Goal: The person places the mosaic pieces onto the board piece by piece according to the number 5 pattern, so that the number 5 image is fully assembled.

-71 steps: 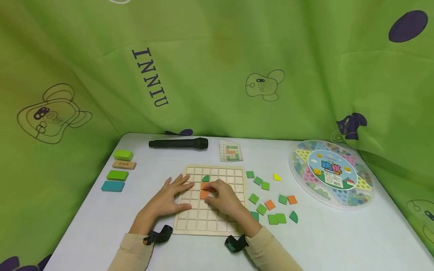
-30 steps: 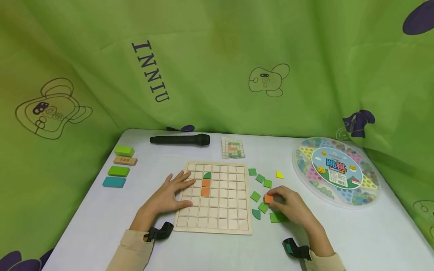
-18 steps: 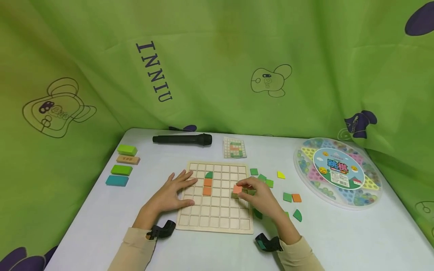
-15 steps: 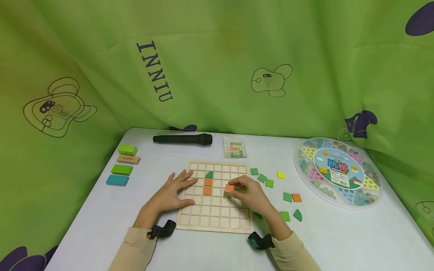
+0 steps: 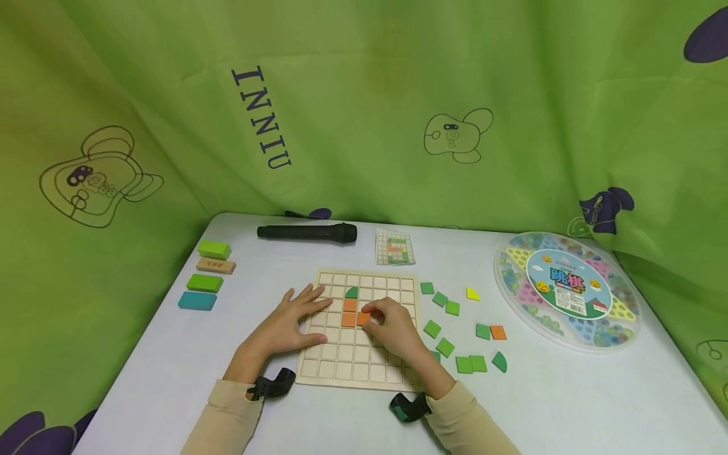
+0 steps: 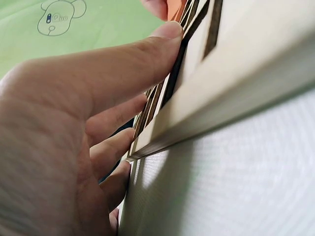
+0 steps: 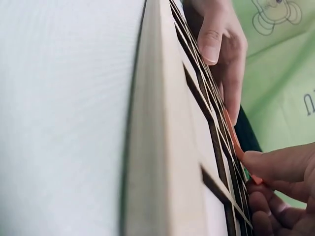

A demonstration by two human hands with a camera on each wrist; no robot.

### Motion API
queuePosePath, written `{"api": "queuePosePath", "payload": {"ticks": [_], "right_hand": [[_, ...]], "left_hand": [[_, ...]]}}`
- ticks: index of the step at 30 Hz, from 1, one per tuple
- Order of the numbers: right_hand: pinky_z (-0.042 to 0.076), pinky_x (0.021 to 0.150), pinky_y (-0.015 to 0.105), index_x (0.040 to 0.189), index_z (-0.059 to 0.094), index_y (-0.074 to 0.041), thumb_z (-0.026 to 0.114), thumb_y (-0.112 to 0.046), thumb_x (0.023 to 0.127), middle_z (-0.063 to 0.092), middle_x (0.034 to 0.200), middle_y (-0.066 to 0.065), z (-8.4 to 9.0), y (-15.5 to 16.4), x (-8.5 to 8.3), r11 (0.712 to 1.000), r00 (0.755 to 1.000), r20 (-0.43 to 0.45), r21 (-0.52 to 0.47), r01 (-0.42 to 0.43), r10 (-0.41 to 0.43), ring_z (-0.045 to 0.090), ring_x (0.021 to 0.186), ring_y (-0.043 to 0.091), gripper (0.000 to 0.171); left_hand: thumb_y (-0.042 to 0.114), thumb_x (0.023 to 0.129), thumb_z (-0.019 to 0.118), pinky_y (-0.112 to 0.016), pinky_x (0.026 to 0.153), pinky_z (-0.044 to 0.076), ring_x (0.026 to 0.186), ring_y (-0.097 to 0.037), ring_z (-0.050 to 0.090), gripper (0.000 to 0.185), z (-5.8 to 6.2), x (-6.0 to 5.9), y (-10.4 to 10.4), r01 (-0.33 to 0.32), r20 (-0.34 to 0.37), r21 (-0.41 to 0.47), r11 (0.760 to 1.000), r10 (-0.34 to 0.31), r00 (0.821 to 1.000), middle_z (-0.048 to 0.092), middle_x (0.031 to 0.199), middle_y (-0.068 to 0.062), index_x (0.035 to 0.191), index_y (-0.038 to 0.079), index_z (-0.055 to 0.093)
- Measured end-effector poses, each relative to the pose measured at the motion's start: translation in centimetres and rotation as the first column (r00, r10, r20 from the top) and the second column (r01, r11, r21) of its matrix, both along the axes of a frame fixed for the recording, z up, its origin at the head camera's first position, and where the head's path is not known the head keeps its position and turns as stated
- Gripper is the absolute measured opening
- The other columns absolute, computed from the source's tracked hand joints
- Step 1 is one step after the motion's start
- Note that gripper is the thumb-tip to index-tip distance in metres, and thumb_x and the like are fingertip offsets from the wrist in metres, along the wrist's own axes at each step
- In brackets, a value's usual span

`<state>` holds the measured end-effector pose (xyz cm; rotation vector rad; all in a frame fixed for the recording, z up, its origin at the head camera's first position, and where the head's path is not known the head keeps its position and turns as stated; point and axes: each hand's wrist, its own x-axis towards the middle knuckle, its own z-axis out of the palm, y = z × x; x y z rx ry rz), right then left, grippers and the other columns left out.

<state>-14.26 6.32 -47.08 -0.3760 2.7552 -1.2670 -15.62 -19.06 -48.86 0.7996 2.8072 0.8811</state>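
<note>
A wooden grid board lies on the table. My left hand rests along its left edge, fingers spread, thumb on the board. With thumb and fingertips, my right hand pinches an orange square tile, which also shows as an orange tile in the right wrist view. That tile is at the board's surface; whether it lies flat in a cell, I cannot tell. Directly left of it is another orange tile, with an orange tile and a dark green quarter-round tile above in the same column.
Right of the board lie several loose green tiles, an orange tile and a yellow quarter-round. A pattern card and a black microphone lie behind. Blocks line the left; a round game box sits right.
My right hand left the board, picked an orange tile from the loose ones at the right, and carried it left to beside the lower orange tile. My left hand stayed on the board.
</note>
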Motion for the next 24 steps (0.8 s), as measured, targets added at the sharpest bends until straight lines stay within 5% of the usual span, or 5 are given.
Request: {"api": "queuePosePath", "payload": {"ticks": [24], "right_hand": [[0.050, 0.092, 0.040, 0.111, 0.068, -0.008, 0.072, -0.013, 0.083, 0.063, 0.108, 0.003, 0.07, 0.84, 0.38, 0.996, 0.995, -0.049, 0.040, -0.086, 0.087, 0.059, 0.104, 0.020, 0.029]], "left_hand": [[0.055, 0.075, 0.071, -0.056, 0.118, 0.005, 0.145, -0.030, 0.021, 0.078, -0.10, 0.11, -0.07, 0.006, 0.000, -0.003, 1.000, -0.006, 1.000, 0.031, 0.155, -0.006, 0.141, 0.020, 0.048]]}}
